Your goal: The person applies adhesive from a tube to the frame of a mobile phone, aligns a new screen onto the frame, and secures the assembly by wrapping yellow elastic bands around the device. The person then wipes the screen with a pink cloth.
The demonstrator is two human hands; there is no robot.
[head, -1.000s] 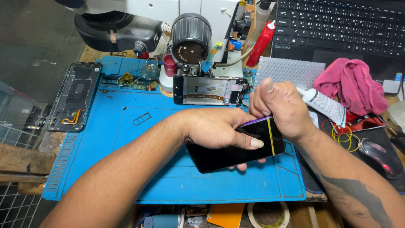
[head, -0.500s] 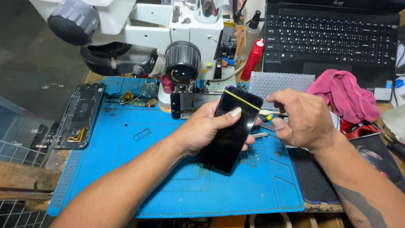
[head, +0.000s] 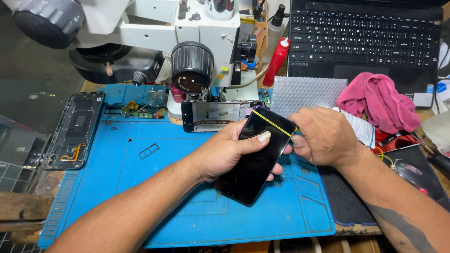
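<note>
One black phone (head: pixel 257 157) tilted over the blue mat (head: pixel 154 187), left hand (head: pixel 227 152) fingers wrapped around it. Right hand (head: pixel 323 136) pinches one yellow rubber band (head: pixel 272 122), probably looped over the phone's top. Two opened phones nearby: one under the microscope (head: pixel 206 56), one at left (head: pixel 72 129).

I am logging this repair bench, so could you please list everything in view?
smartphone: 1, black, in the left hand over the mat
rubber band: 1, yellow, around the phone's top
repair mat: 1, blue, on the bench
phone frame: 1, black, at the mat's left edge
opened phone: 1, under the microscope
microscope: 1, white, behind the mat
laptop: 1, black, rear right
cloth: 1, pink, by the laptop
bottle: 1, red, rear
hands: left hand, right hand
</note>
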